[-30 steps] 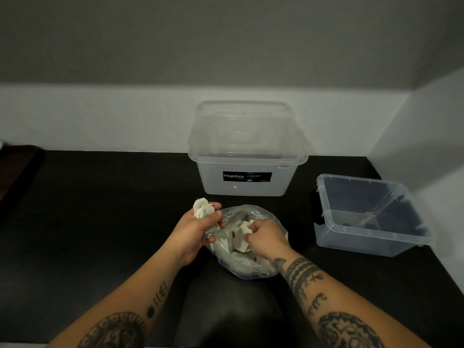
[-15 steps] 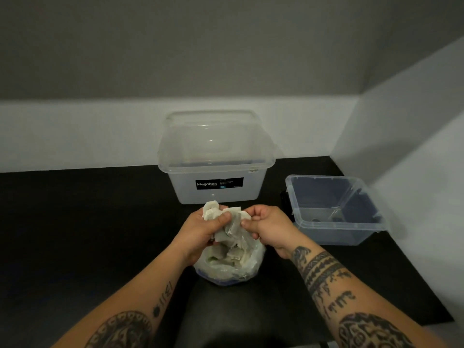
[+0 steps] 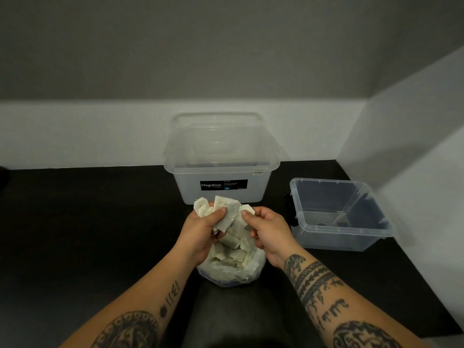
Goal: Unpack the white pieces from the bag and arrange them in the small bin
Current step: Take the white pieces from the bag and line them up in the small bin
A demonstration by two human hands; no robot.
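A black table (image 3: 100, 222) carries a large clear bin (image 3: 256, 194) labelled Megabox, its lid (image 3: 218, 136) resting on top; no contents show through its cloudy walls. To its right stands the small bin (image 3: 341, 239), open, with only a couple of small dark marks at its bottom, too dim to identify. Nearest the person, the clear bag (image 3: 233, 272) sits open and packed with white pieces (image 3: 238, 254). The left hand (image 3: 200, 232) clutches a bunch of pieces (image 3: 223, 209) above the bag's mouth. The right hand (image 3: 270, 229) pinches another piece (image 3: 247, 209) between thumb and forefinger.
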